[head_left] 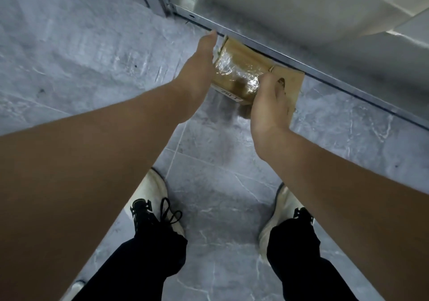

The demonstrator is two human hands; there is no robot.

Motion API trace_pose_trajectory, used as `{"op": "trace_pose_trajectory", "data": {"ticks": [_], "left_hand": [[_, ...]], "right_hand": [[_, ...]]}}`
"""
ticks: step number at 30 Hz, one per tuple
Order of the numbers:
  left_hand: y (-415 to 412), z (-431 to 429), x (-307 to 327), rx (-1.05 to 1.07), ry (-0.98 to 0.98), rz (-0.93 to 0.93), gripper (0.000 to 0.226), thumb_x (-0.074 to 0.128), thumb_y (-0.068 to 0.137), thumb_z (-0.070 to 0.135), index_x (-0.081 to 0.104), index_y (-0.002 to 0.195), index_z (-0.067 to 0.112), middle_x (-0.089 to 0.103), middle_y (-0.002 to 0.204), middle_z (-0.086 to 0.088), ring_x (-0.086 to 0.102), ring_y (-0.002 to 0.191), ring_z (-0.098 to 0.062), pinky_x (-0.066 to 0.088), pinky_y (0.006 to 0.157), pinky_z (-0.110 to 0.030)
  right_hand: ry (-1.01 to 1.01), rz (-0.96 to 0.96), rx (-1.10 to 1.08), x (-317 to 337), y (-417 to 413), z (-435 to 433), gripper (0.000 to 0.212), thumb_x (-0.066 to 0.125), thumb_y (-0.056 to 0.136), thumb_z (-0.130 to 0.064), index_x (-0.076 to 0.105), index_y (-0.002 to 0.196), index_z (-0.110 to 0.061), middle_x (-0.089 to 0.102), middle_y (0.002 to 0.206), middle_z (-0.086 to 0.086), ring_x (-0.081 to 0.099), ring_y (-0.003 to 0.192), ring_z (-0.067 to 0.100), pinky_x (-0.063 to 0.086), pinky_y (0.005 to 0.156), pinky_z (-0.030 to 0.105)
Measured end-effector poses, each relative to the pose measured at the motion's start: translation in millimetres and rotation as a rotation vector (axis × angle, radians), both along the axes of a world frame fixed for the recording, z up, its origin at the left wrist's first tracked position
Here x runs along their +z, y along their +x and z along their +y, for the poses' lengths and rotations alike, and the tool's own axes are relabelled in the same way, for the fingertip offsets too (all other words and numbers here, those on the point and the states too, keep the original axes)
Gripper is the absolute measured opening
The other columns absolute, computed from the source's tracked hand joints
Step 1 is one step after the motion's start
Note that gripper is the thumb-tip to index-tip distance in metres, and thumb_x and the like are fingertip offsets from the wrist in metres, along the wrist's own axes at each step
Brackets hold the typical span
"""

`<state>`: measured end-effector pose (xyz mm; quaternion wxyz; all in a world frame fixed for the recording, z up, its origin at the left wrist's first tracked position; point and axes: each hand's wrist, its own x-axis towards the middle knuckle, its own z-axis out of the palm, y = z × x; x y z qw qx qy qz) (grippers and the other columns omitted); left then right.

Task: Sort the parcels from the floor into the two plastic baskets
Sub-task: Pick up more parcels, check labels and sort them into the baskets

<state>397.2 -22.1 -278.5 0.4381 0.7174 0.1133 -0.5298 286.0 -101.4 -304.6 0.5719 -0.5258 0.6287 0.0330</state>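
Between the two hands, on the grey tiled floor (92, 57) and hard against a metal rail (348, 90), lies a brown cardboard parcel (239, 73) bound in clear tape. The left hand (197, 75) lies flat along the parcel's left end, fingers straight and together with their tips by the rail. The right hand (269, 108) grips its right end, thumb on the top face and fingers curled over the cardboard just beyond. Both bare forearms stretch forward and down, and the white shoes (155, 189) stand well behind the fingers.
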Motion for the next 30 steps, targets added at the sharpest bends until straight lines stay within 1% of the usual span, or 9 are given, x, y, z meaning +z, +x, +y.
{"op": "trace_pose_trajectory", "data": {"ticks": [2,4,7,12,18,20,22,26,30], "left_hand": [[-2.1,-2.6,-2.4,0.001,0.001,-0.013,0.065,0.028,0.104,0.061,0.048,0.148,0.018,0.053,0.149,-0.004,0.046,0.138,-0.015,0.030,0.113,-0.040],[-1.5,-2.5,0.0,0.013,0.013,-0.036,0.057,0.027,0.105,0.059,0.066,0.113,0.017,0.076,0.100,0.008,0.066,0.095,0.005,0.038,0.092,-0.029],[0.8,3.7,17.5,0.024,0.048,-0.073,0.055,0.023,0.107,0.054,0.055,0.078,0.021,0.059,0.043,0.018,0.053,0.036,0.010,0.034,0.063,-0.022],[3.5,22.2,59.1,-0.023,0.003,-0.099,0.051,0.021,0.107,0.054,0.060,0.102,0.022,0.063,0.046,0.018,0.060,0.041,0.007,0.039,0.030,-0.010],[4.0,37.4,103.5,0.061,-0.021,-0.112,0.053,0.024,0.107,0.055,0.063,0.115,0.021,0.069,0.055,0.016,0.067,0.050,0.002,0.046,0.037,-0.014],[3.7,39.3,121.2,0.086,-0.019,-0.128,0.053,0.026,0.107,0.053,0.065,0.101,0.018,0.067,0.054,0.015,0.065,0.048,0.001,0.046,0.038,-0.013],[2.1,39.9,140.2,0.116,-0.035,-0.113,0.052,0.027,0.107,0.050,0.061,0.085,0.017,0.066,0.054,0.013,0.064,0.046,0.001,0.045,0.038,-0.013],[0.5,49.3,184.3,0.127,-0.064,-0.109,0.049,0.029,0.107,0.050,0.065,0.098,0.019,0.071,0.060,0.017,0.067,0.052,0.003,0.046,0.039,-0.013],[-4.4,58.8,240.2,0.096,-0.083,-0.102,0.050,0.028,0.107,0.051,0.068,0.087,0.028,0.072,0.064,0.019,0.069,0.061,0.001,0.051,0.051,-0.015]], "right_hand": [[0.032,0.005,-0.052,1.1,1.9,2.2,0.028,0.041,0.109,-0.038,0.049,0.085,-0.026,0.046,0.085,-0.008,0.044,0.080,0.013,0.042,0.081,0.032],[0.050,-0.056,-0.110,9.5,4.3,6.6,0.034,0.044,0.100,-0.044,0.064,0.092,-0.018,0.062,0.092,0.002,0.060,0.091,0.023,0.057,0.096,0.049],[0.060,-0.106,-0.146,20.6,0.8,9.2,0.058,0.043,0.085,-0.051,0.068,0.108,-0.004,0.069,0.098,0.013,0.065,0.095,0.032,0.058,0.104,0.051],[0.091,-0.216,-0.187,51.6,-1.1,11.5,0.040,0.046,0.083,-0.048,0.063,0.102,-0.018,0.060,0.091,0.008,0.052,0.085,0.023,0.044,0.080,0.042],[0.132,-0.282,-0.125,92.5,5.0,23.9,0.030,0.038,0.103,-0.039,0.061,0.103,-0.020,0.062,0.094,0.007,0.057,0.087,0.022,0.055,0.074,0.036],[0.112,-0.273,-0.110,108.8,7.9,27.6,0.028,0.037,0.104,-0.037,0.057,0.099,-0.018,0.059,0.094,0.007,0.054,0.086,0.022,0.053,0.068,0.033],[0.079,-0.272,-0.103,126.4,8.5,30.3,0.028,0.036,0.105,-0.035,0.055,0.096,-0.017,0.059,0.092,0.005,0.054,0.085,0.021,0.051,0.070,0.034],[0.058,-0.257,-0.053,172.2,3.7,39.3,0.038,0.033,0.109,-0.037,0.064,0.093,-0.023,0.070,0.091,-0.006,0.062,0.085,0.012,0.054,0.072,0.029],[0.058,-0.234,0.031,226.0,0.1,49.0,0.045,0.033,0.104,-0.049,0.075,0.108,-0.033,0.080,0.112,-0.011,0.073,0.111,0.019,0.060,0.098,0.045]]}}
